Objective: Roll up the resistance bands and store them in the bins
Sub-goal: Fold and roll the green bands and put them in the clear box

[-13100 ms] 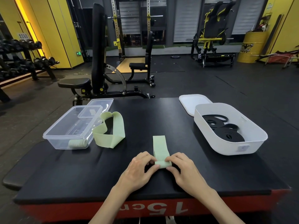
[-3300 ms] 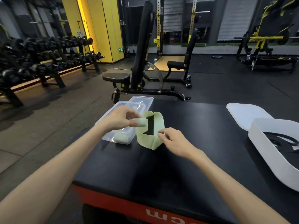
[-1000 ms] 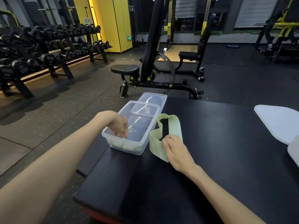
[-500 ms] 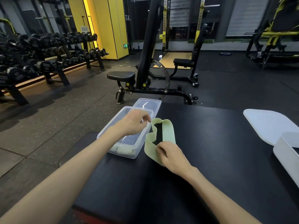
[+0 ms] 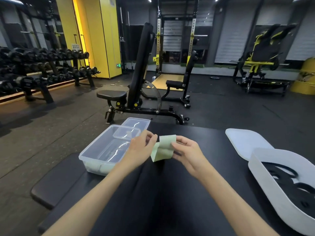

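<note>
Head view: rolled bands [image 5: 102, 168] are stored in the clear bin [image 5: 92, 147]; one green band [image 5: 163, 149], unrolled, is pinched by left hand [image 5: 141, 148] and right hand [image 5: 186, 151].

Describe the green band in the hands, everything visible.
The green band is a wide, flat, pale green strip, matte and rubbery-looking, folded over itself and not yet rolled. The left hand pinches its left edge, the right hand its right. It sits right of the clear bin, over the black table.
</note>
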Demonstrator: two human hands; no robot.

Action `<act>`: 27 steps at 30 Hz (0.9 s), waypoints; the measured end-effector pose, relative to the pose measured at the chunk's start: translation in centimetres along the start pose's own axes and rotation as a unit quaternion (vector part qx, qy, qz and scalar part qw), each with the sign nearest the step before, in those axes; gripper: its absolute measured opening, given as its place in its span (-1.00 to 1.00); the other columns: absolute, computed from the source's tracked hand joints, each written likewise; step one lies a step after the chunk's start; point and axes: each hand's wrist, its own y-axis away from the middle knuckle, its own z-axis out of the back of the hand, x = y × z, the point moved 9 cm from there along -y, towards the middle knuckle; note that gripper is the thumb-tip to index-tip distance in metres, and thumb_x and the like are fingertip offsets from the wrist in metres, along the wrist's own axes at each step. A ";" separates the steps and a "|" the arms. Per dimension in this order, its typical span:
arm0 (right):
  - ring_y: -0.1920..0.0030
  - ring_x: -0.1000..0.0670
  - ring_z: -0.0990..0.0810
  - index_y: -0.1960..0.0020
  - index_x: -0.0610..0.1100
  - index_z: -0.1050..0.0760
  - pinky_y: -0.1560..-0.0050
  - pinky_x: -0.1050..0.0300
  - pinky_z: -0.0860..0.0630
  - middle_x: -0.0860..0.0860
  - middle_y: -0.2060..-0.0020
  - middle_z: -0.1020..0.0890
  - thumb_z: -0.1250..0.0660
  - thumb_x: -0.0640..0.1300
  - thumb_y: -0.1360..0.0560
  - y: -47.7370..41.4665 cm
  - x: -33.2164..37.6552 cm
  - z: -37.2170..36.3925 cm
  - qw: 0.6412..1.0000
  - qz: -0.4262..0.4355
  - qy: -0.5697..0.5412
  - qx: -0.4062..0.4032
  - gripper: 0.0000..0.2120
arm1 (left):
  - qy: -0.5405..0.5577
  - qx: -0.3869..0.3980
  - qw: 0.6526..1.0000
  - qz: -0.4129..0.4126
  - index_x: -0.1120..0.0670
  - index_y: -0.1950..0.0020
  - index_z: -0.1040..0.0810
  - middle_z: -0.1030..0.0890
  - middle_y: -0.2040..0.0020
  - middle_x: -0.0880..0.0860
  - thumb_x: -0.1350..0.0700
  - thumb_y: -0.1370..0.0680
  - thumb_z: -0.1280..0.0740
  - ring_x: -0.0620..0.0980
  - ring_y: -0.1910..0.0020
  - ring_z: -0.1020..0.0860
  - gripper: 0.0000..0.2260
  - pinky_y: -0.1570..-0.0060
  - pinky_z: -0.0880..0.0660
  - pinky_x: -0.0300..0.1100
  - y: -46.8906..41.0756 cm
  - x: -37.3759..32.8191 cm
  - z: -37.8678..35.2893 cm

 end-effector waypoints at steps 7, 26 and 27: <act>-0.11 -0.12 -0.62 -0.25 -0.19 -0.51 0.00 0.13 -0.56 -0.17 -0.12 -0.64 -0.21 -0.39 -0.55 1.8 4.8 1.2 0.996 0.027 -0.074 0.028 -0.69 | 0.071 0.015 0.995 -0.068 -0.07 -0.06 -0.46 -0.57 0.03 -0.11 -0.01 -0.43 -0.50 -0.13 0.09 -0.58 -0.70 0.04 -0.53 -0.23 1.7 -5.3 -2.0; 0.16 0.04 -0.48 -0.25 -0.03 -0.55 0.13 0.18 -0.44 -0.08 0.07 -0.54 -0.29 -0.35 -0.52 5.8 12.6 6.5 0.979 0.079 0.188 -0.028 -0.63 | 0.187 0.067 0.975 -0.096 -0.04 0.07 -0.66 -0.70 0.11 -0.06 0.16 -0.59 -0.32 -0.09 0.03 -0.65 -0.85 -0.07 -0.55 -0.17 1.2 -14.4 -4.0; 0.11 0.02 -0.53 -0.24 -0.02 -0.55 0.09 0.16 -0.46 -0.09 0.04 -0.58 -0.31 -0.29 -0.53 5.9 13.0 6.7 0.979 0.084 0.183 -0.027 -0.67 | 0.215 0.073 0.970 -0.091 -0.04 0.07 -0.65 -0.70 0.10 -0.06 0.18 -0.59 -0.31 -0.08 0.02 -0.65 -0.83 -0.09 -0.56 -0.18 1.2 -14.8 -4.0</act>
